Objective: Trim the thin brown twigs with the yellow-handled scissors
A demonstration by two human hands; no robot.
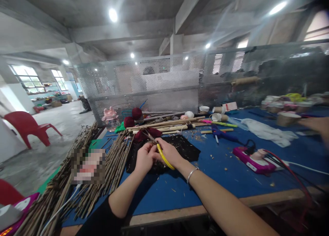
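My right hand (170, 153) is closed on a pair of scissors (163, 157) with yellow handles. Their blades point away from me, up and to the left. Close beside it, the fingers of my left hand (144, 157) are pinched together near the blades; whatever they hold is hidden. Both hands are over a black cloth (183, 147) strewn with small pale scraps. Just beyond the blades lies a dark red material (154, 133), partly covered by the scissors.
Bundles of thin sticks (114, 164) lie at the left. Dark red balls (129, 122), long rods and a blue glue gun (224, 134) are farther back. A magenta power strip (253, 160) with cables sits at the right. Another person's blurred arm (316, 124) reaches in there.
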